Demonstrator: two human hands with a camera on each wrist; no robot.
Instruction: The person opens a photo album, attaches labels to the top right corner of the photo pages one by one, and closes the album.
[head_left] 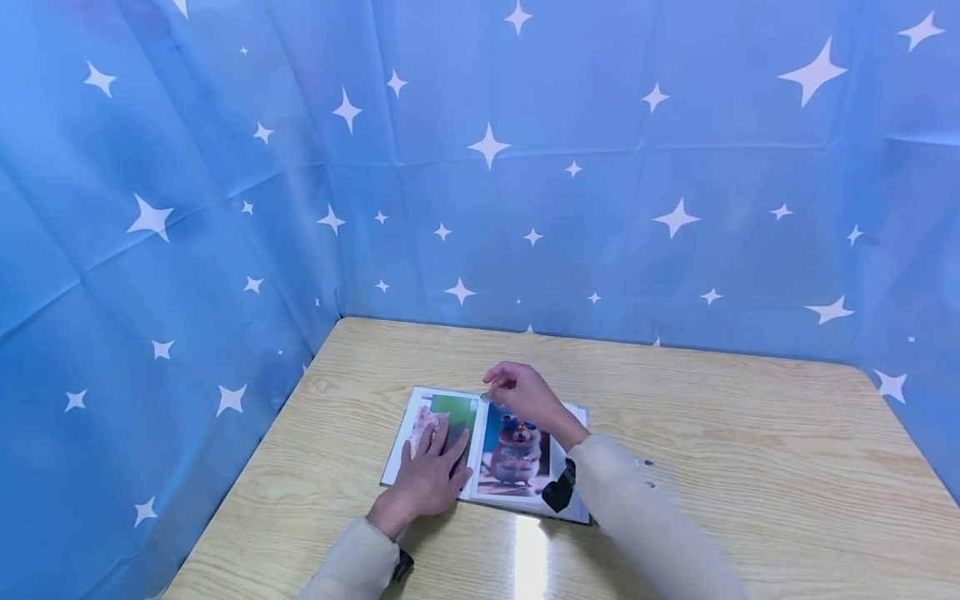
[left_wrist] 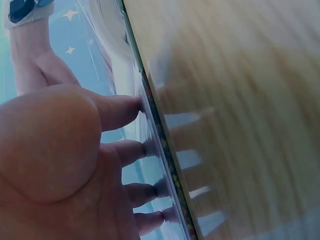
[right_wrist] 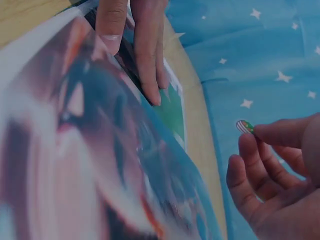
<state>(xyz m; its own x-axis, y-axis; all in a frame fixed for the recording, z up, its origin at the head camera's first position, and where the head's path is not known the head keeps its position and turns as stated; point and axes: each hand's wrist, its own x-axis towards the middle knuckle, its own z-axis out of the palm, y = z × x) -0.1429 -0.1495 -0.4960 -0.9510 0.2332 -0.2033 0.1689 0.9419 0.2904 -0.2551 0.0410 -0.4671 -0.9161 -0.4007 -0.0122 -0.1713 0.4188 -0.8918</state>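
An open photo album (head_left: 525, 502) lies on the wooden table, its right page showing a picture of a small furry animal (head_left: 517, 454) in sunglasses. On its left page is a green picture (head_left: 461, 408) with something pink, partly covered by my left hand (head_left: 429, 477). That hand presses on the page with fingers spread and straight. Above the album's top edge, near the fold, my right hand (head_left: 528, 396) pinches a small sticker-like piece (right_wrist: 244, 126) between thumb and fingertip. The piece has red-and-white stripes and a green end.
Two tiny dark pieces (head_left: 649, 484) lie on the table (head_left: 750, 433) right of the album, near the right sleeve. A blue cloth (head_left: 600, 192) with white stars hangs behind and along the left side. Light glares off the table's front.
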